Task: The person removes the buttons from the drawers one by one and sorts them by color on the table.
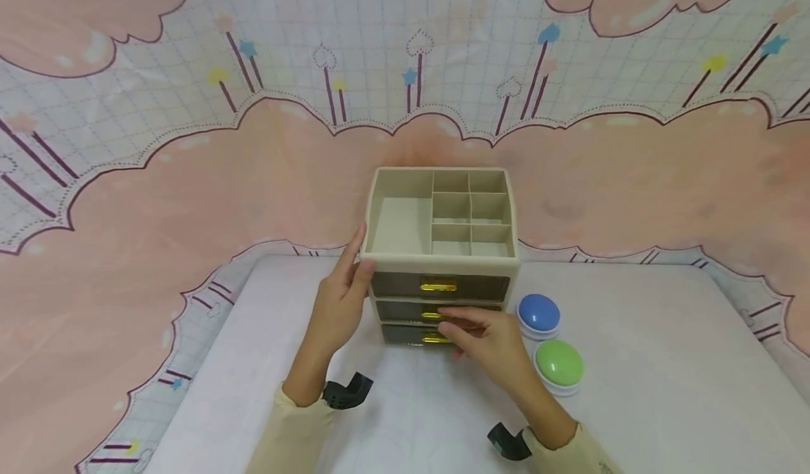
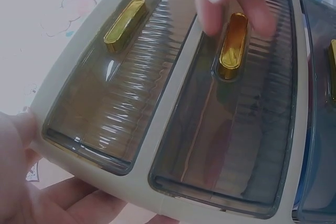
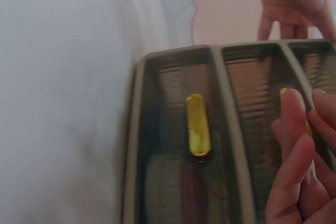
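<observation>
1. Fingers point(image 2: 207, 11) of the right hand point(image 1: 490, 342) stand slightly parted, one to each side of the middle gold handle point(image 2: 233, 40); blur hides whether they actually grip it.
2. The left hand point(image 1: 337, 312) rests against the left side of the drawer organizer point(image 1: 441, 263), its forefinger stretched along that side and its thumb on the front upper corner.
3. The organizer stands upright near the far edge of the worktop point(image 1: 664, 340), slightly left of that edge's middle.
4. Its cream top has one large compartment on the left and six small ones on the right.
5. Below are three dark, see-through drawers: the top drawer point(image 2: 118, 82), the middle drawer point(image 2: 210, 145) and the bottom drawer point(image 1: 401, 335), each with a gold handle.
6. Beside the organizer, toward the worktop's right edge, sits a blue dome point(image 1: 539, 311) on a white base; a green dome point(image 1: 560, 362) is just beside it, nearer the front edge.
7. Pale sleeves point(image 1: 287, 435) cover both forearms, and a cloud-patterned cloth point(image 1: 601, 178) hangs beyond the worktop.
</observation>
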### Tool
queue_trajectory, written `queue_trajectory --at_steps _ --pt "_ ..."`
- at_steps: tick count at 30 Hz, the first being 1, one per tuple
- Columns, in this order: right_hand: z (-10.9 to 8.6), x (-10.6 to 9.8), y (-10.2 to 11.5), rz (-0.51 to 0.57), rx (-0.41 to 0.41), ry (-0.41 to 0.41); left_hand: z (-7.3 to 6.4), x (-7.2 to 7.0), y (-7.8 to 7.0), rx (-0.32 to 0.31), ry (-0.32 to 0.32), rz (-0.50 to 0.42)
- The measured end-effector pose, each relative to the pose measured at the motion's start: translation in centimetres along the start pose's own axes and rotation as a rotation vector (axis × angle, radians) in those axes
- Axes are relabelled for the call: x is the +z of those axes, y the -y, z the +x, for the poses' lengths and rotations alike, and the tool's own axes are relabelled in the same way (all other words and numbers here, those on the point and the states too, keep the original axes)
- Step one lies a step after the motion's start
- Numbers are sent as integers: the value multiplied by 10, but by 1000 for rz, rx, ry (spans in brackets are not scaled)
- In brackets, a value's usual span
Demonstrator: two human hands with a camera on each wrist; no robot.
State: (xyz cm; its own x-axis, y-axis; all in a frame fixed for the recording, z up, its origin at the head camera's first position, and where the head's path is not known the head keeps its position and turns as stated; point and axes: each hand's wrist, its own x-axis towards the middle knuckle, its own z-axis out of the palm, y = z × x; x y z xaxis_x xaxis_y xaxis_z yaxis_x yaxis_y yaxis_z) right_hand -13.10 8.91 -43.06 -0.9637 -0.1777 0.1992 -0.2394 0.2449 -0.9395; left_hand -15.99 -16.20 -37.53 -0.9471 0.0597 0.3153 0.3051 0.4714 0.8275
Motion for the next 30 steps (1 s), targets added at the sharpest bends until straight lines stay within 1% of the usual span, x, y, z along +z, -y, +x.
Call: queue_trajectory --at_steps 2,4,6,11,14,17,23,25,30 --pt "1 3 -4 25 19 6 -1 0 1 -3 -1 1" --pt "3 6 -6 43 27 -11 -2 1 1 -4 -3 -6" --pt "3 8 -7 47 39 -54 -2 2 1 -2 -1 -13" --pt "5 15 -5 -17 56 -191 -2 4 -1 11 5 -18" --pt "4 19 -3 -46 57 -228 -2 3 -1 11 1 -10" --pt "3 21 -1 -80 49 -240 -3 3 -2 7 -3 -8" --pt "0 22 -3 -181 6 -260 -3 3 1 15 7 -10" --pt "-1 22 -3 -192 0 -255 -2 3 2 18 5 -6" --pt "-2 25 -3 -174 -15 -231 1 0 2 24 -6 5"
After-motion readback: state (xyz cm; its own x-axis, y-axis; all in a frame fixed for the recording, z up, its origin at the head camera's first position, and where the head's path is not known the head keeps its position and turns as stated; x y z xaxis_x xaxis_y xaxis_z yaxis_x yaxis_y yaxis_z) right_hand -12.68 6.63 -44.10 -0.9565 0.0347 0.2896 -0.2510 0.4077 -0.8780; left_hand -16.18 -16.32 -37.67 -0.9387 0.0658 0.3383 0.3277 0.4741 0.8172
